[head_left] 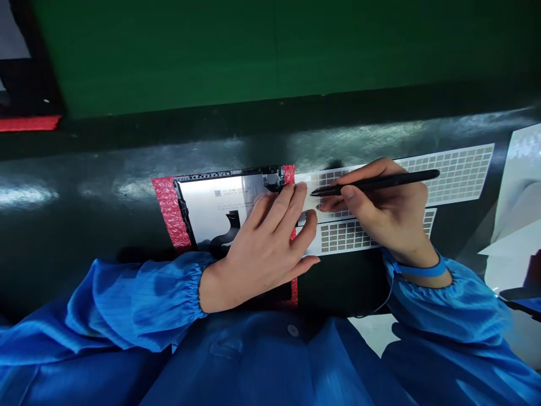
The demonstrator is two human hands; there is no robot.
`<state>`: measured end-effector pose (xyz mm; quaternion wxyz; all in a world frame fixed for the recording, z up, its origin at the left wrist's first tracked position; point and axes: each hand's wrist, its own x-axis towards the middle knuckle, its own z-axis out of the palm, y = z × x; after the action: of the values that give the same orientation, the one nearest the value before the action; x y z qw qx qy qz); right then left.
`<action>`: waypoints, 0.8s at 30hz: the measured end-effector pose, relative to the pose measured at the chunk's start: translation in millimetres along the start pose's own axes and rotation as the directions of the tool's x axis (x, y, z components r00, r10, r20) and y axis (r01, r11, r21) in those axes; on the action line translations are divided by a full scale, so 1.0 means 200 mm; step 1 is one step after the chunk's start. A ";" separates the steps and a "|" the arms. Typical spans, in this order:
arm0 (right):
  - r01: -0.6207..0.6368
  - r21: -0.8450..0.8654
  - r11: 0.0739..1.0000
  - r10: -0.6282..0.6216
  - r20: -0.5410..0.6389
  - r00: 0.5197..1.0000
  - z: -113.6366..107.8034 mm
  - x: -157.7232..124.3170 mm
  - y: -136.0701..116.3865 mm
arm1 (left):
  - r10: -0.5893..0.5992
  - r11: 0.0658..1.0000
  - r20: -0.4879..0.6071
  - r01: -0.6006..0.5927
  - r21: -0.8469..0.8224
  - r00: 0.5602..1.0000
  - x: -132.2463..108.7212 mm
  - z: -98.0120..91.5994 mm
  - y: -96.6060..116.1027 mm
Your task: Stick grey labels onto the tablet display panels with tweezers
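An opened tablet-like device [207,210] lies on red bubble wrap [171,217], with a silvery back plate, small printed codes and a black flex cable [231,228]. My left hand [270,237] rests palm down over its right part, fingers stretched to the near end of the sticker sheets and hiding what is beneath. In my right hand [384,208] are slim black tweezers [389,179], their fine tips pointing left, close to my left fingertips. Below the tweezers lies an upper sheet of small grey square stickers [456,172]. A second sticker sheet [342,235] lies nearer to me.
The work surface has a dark green mat [105,169], with a brighter green area [270,56] beyond. White sheets [519,180] are at the right. Another dark-framed item on red wrap [29,123] sits at the upper left. A blue wrist strap [422,269] circles my right wrist.
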<state>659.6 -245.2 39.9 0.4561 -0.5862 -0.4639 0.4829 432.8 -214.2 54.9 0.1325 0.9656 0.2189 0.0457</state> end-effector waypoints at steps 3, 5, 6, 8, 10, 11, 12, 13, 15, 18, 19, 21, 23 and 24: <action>-0.009 -0.014 1.000 0.009 0.006 1.000 0.00 0.00 0.00 | 0.004 1.000 -0.011 -0.004 -0.002 1.000 0.00 0.00 -0.01; -0.004 -0.022 1.000 0.004 0.010 1.000 0.00 0.00 0.00 | 0.003 1.000 -0.015 -0.003 -0.001 1.000 0.00 0.00 -0.01; 0.001 -0.024 1.000 -0.001 0.012 1.000 0.00 0.00 0.00 | 0.004 1.000 -0.014 -0.004 -0.001 1.000 0.00 0.00 -0.01; 0.010 -0.025 1.000 -0.009 0.017 1.000 0.00 0.00 0.00 | 0.006 1.000 -0.009 -0.006 0.000 1.000 0.00 0.00 -0.01; 0.017 -0.025 1.000 -0.017 0.020 1.000 -0.01 0.00 0.00 | 0.008 1.000 -0.008 -0.008 0.002 1.000 0.00 0.00 -0.01; 0.021 -0.027 0.999 -0.021 0.020 1.000 -0.01 0.00 0.00 | 0.009 1.000 -0.008 -0.009 0.003 1.000 0.00 0.01 -0.01; 0.024 -0.030 0.999 -0.024 0.019 1.000 -0.01 0.00 0.00 | 0.008 1.000 -0.011 -0.008 0.005 1.000 0.00 0.01 -0.01; 0.027 -0.034 0.999 -0.026 0.018 0.999 -0.01 0.00 0.00 | 0.007 1.000 -0.014 -0.006 0.007 1.000 0.00 0.01 -0.01; 0.031 -0.042 0.999 -0.030 0.019 0.999 -0.01 0.00 0.01 | 0.006 1.000 -0.024 -0.005 0.011 1.000 0.00 0.02 -0.01; 0.042 -0.035 0.999 -0.042 0.014 0.999 -0.01 0.00 0.01 | 0.007 1.000 -0.036 -0.007 0.019 0.999 0.00 0.02 0.00; 0.039 -0.027 0.999 -0.038 0.010 0.999 0.00 0.00 0.01 | 0.010 1.000 -0.038 -0.009 0.020 0.999 0.00 0.02 0.00; 0.019 -0.009 1.000 -0.019 0.005 1.000 0.00 0.01 0.01 | 0.012 1.000 -0.040 -0.011 0.017 0.999 0.00 0.02 0.00; -0.005 0.006 1.000 0.005 -0.001 1.000 0.00 0.01 0.00 | 0.013 1.000 -0.038 -0.012 0.010 0.999 0.00 0.02 -0.01; -0.012 0.012 1.000 0.012 -0.008 1.000 0.00 0.01 0.01 | 0.011 1.000 -0.039 -0.010 0.007 0.999 0.01 0.02 -0.01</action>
<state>659.5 -243.4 38.4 0.4586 -0.5880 -0.4557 0.4861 433.8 -213.4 50.8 0.1247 0.9661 0.2165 0.0643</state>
